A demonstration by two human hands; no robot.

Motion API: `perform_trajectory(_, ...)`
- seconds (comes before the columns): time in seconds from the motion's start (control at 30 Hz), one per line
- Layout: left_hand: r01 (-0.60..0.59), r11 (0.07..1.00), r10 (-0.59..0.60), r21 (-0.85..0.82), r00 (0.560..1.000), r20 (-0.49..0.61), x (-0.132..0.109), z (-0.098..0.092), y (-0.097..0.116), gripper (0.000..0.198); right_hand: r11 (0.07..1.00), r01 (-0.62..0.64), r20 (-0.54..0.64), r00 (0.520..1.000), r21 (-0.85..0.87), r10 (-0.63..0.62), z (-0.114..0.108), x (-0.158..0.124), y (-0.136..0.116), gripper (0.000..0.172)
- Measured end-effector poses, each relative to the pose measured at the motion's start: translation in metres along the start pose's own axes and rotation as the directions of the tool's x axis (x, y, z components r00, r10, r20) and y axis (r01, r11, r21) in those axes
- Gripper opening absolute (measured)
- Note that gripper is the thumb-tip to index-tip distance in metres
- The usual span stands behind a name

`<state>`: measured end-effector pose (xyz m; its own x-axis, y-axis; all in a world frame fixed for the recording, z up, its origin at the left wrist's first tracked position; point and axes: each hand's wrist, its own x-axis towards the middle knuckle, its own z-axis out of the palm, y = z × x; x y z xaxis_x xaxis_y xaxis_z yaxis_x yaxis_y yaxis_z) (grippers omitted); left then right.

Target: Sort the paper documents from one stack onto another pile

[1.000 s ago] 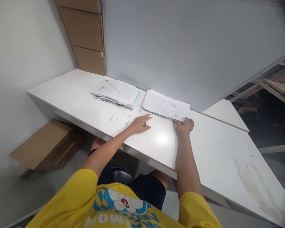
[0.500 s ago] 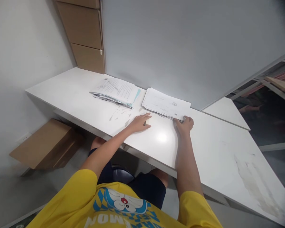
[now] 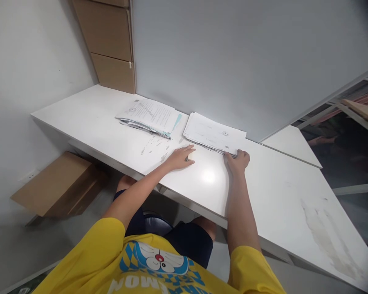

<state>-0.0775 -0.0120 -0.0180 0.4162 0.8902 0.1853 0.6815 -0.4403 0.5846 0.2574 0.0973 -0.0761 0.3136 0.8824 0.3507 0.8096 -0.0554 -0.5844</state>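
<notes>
A stack of white papers (image 3: 213, 132) lies by the grey panel, with a small round stamp or logo on its top sheet. At its near right corner is my right hand (image 3: 238, 162), thumb at the near edge and curled fingers round the corner. My left hand (image 3: 179, 159) rests on the white table just in front of the stack, fingers and thumb apart. A small dark and beige patch shows between its thumb and forefinger; I cannot tell what it is. To the left sits another paper stack (image 3: 150, 115), printed with text, with light blue sheets showing at its edge.
The white table (image 3: 88, 118) has grey marks before the left stack and a large stain at right. A grey panel (image 3: 233, 61) stands behind. Brown cardboard boxes (image 3: 113, 73) are at the back left; another cardboard box (image 3: 55, 183) is below the table's left side.
The view shifts very slightly. Both hands and the paper stacks stay in practically the same places.
</notes>
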Motion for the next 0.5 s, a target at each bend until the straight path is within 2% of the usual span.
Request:
perform_trajectory(0.33,0.006,1.0,-0.006,-0.011,1.0,0.017,-0.0013,-0.0024,0.0017,0.063,1.0,-0.014,-0.002,1.0,-0.005,0.014,0.0002,0.0003,-0.0001,0.07)
perform_trajectory(0.5,0.004,1.0,-0.004,-0.005,1.0,0.016,-0.0014,-0.0027,0.0019,0.064,1.0,-0.013,-0.042,0.999,-0.017,0.013,0.0016,-0.0003,0.0004,0.065)
